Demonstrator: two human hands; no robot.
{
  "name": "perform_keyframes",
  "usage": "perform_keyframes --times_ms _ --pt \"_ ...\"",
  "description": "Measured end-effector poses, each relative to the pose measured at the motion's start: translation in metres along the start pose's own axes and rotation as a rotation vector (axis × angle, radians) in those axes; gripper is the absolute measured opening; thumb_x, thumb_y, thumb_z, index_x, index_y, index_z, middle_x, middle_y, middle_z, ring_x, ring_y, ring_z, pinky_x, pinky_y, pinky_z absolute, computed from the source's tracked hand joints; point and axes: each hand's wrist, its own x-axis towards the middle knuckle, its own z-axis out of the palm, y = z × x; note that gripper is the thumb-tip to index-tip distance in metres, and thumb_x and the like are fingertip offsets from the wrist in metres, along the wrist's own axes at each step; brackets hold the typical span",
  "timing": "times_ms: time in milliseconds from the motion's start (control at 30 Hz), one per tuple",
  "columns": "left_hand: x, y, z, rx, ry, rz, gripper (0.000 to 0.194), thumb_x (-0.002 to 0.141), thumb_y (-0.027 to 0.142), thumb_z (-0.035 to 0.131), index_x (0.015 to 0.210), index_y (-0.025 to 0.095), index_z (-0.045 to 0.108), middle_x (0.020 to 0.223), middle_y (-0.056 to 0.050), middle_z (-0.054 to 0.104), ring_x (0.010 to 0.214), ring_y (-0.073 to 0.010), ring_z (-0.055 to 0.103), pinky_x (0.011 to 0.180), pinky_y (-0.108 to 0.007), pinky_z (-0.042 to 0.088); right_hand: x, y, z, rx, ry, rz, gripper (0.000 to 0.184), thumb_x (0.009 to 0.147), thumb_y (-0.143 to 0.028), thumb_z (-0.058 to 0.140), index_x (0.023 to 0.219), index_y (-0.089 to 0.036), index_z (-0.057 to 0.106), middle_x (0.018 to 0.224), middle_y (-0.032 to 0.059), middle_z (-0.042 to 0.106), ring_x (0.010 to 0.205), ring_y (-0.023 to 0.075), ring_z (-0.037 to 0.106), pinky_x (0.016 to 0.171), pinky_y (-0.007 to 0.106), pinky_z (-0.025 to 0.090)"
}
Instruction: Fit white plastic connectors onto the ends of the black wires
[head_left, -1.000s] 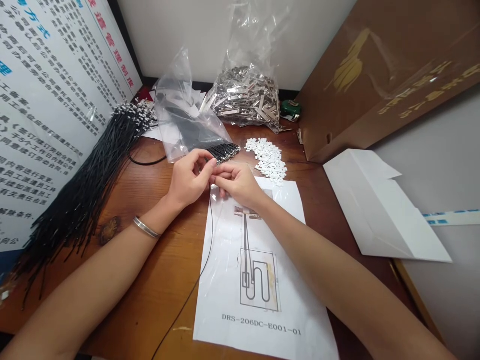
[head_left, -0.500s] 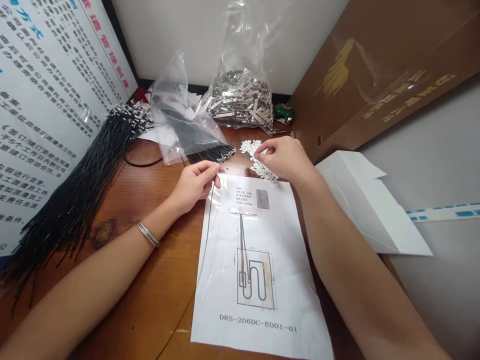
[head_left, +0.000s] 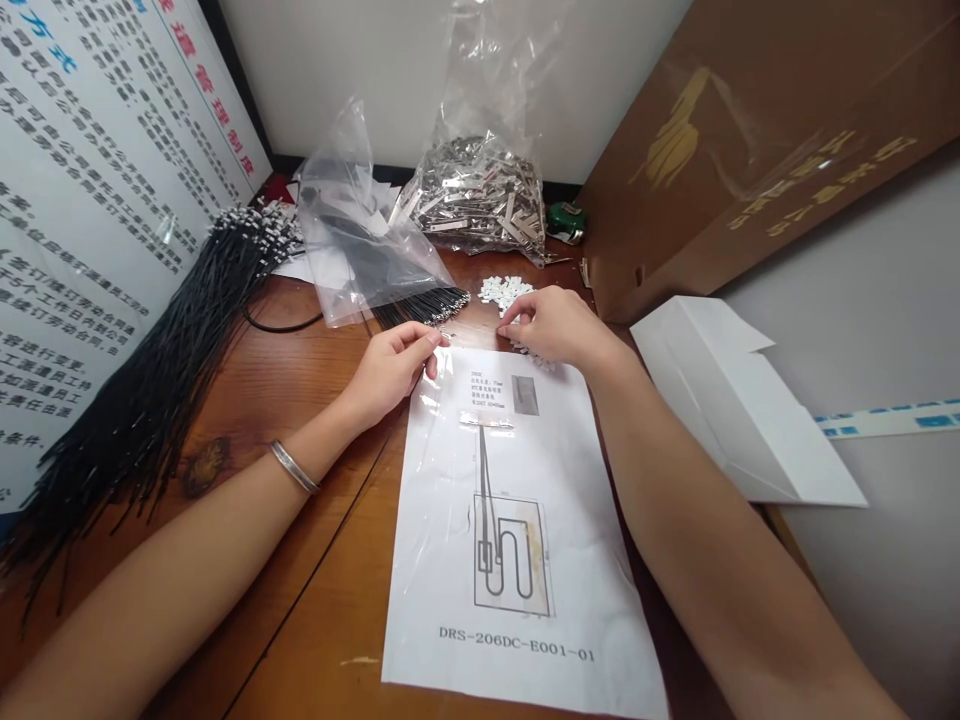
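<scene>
My left hand (head_left: 391, 366) pinches the tip of a thin black wire (head_left: 315, 560), which trails back across the wooden table toward me. My right hand (head_left: 559, 326) rests at the near edge of a pile of small white plastic pieces (head_left: 507, 290). Its thumb and forefinger are closed on what looks like one white piece. The two sets of fingertips are about a hand's width apart, just above the top edge of a printed drawing sheet (head_left: 517, 560).
A large bundle of black wires (head_left: 150, 400) lies at the left beside a leaning poster (head_left: 82, 200). A clear bag of wires (head_left: 360, 250) and a bag of metal strips (head_left: 480, 195) sit at the back. Brown cardboard (head_left: 750, 150) and a white folded sheet (head_left: 739, 400) lie to the right.
My right hand left the left hand, reached into the white pieces and has now drawn back a little toward the left hand. The left hand stayed holding the wire tip.
</scene>
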Motion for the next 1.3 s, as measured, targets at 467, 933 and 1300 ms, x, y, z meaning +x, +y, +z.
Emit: perform_keyframes --times_ms 467,933,1300 --pt "0.002 -0.005 -0.001 -0.071 0.131 0.074 0.012 0.085 0.024 0.061 0.075 0.018 0.056 0.049 0.005 0.055 0.036 -0.0049 0.035 0.038 -0.020 0.024 -0.025 -0.058 0.066 1.178 0.116 -0.131 0.017 0.067 -0.024 0.081 0.076 -0.018 0.068 0.076 0.0015 0.069 0.071 0.0138 0.065 0.069 0.031 0.056" --pt "-0.001 0.000 -0.001 -0.018 0.082 0.092 0.017 0.079 0.032 0.064 0.074 0.017 0.058 0.053 0.004 0.058 0.037 -0.0052 0.034 0.038 -0.021 0.022 -0.019 -0.054 0.070 1.455 -0.053 -0.100 0.024 0.061 -0.029 0.084 0.079 -0.019 0.072 0.068 -0.0021 0.065 0.046 0.0031 0.038 0.041 0.021 0.025" --pt "0.002 0.000 -0.004 -0.059 0.037 0.026 0.018 0.079 0.031 0.061 0.070 0.017 0.054 0.054 0.001 0.060 0.037 -0.0056 0.035 0.036 -0.020 0.022 -0.018 -0.051 0.070 1.495 -0.108 -0.177 0.023 0.063 -0.030 0.085 0.073 -0.018 0.069 0.070 0.0000 0.071 0.041 0.0017 0.035 0.039 0.021 0.022"
